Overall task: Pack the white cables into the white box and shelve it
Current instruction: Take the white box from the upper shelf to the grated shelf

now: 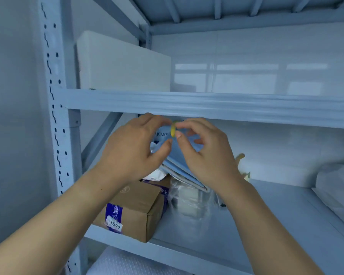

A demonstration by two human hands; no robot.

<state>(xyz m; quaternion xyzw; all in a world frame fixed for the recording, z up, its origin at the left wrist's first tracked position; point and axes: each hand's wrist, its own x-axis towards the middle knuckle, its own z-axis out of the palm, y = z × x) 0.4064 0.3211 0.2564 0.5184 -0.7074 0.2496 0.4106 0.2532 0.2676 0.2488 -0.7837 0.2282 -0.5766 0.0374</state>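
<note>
A white box [184,155] with "ycare" printed on it stands tilted on the middle shelf, leaning over a cardboard box and a plastic bag. My left hand [135,149] grips its upper left part, thumb on the front face and fingers curled over the top. My right hand [205,153] pinches a small yellow rubber band [173,130] at the box's top edge, just under the shelf beam. No white cables are visible; the inside of the box is hidden.
Below my hands sit a brown cardboard box [135,213] labelled 1892 and a clear plastic bag [189,201]. A white foam block [123,64] stands on the upper shelf. White bags [336,187] lie at the right. The shelf beam [207,104] hangs close above my fingers.
</note>
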